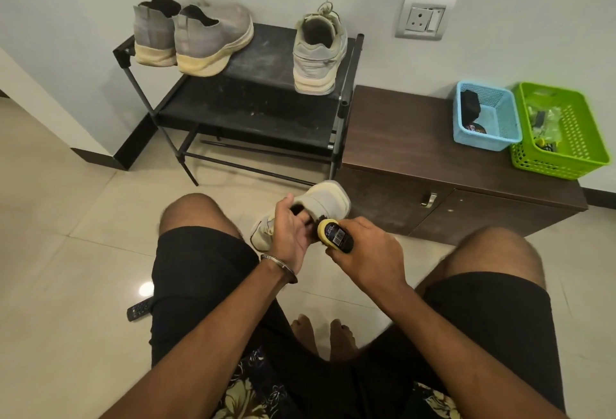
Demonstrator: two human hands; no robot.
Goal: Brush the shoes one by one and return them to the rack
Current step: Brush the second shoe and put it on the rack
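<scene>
A pale cream sneaker is held above the floor between my knees. My left hand grips it at the opening, fingers tucked inside. My right hand holds a yellow-backed shoe brush with a barcode label, its bristles against the side of the sneaker. On the top shelf of the black shoe rack stand two grey slip-on shoes at the left and one matching pale sneaker at the right, heels toward me.
A low brown cabinet stands right of the rack, carrying a blue basket and a green basket. A wall socket is above it. A black remote lies on the tiled floor by my left thigh.
</scene>
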